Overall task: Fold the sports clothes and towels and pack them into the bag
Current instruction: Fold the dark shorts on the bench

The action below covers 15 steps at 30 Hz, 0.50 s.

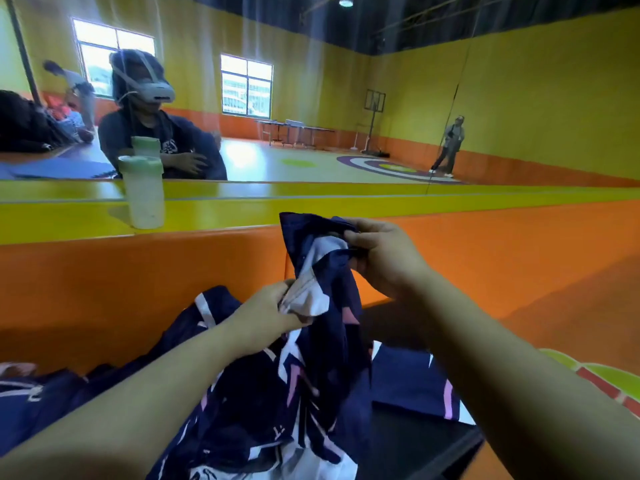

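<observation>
A navy sports garment (322, 368) with white and pink markings hangs in front of me, lifted off my lap. My left hand (266, 315) pinches a bunched white part of it low down. Higher and to the right, my right hand (381, 254) grips its upper navy edge. More navy clothing (62, 396) with white stripes lies bunched at the lower left. A folded navy piece (412, 382) with a pink stripe lies flat at the lower right, on a dark surface (415, 445) that may be the bag.
A pale shaker bottle (143, 192) with a green lid stands on the yellow ledge (277, 206) below a wall mirror. An orange padded wall (138, 282) rises right behind the clothes. Orange floor (519, 254) stretches to the right. The mirror shows people and a table far off.
</observation>
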{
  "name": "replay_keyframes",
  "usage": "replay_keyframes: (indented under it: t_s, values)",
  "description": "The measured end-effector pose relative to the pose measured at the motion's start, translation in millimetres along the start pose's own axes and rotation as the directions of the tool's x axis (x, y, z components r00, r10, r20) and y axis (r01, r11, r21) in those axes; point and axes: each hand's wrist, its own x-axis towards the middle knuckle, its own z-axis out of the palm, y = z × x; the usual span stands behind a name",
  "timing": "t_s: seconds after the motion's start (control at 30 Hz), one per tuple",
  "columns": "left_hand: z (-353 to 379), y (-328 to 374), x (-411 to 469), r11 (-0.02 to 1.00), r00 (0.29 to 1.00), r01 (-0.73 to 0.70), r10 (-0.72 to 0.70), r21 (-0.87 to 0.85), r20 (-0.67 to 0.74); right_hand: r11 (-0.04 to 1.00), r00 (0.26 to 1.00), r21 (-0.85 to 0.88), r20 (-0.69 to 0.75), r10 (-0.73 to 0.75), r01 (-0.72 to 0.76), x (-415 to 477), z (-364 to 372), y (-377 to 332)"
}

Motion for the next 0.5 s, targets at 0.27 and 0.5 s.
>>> replay_keyframes:
  t_s: [0.27, 0.5]
  values:
    - [-14.4, 17.6, 31.1, 0.887, 0.966, 0.100, -0.195, -0.451, -0.170, 0.941, 0.990, -0.323, 0.059, 0.129, -0.103, -34.0, -28.1, 29.9]
    - [-21.7, 37.7, 49.4, 0.783, 0.937, 0.049, -0.251, -0.620, -0.243, 0.757, 0.982, -0.642, 0.189, 0.006, 0.119, -62.2, -0.6, 85.7]
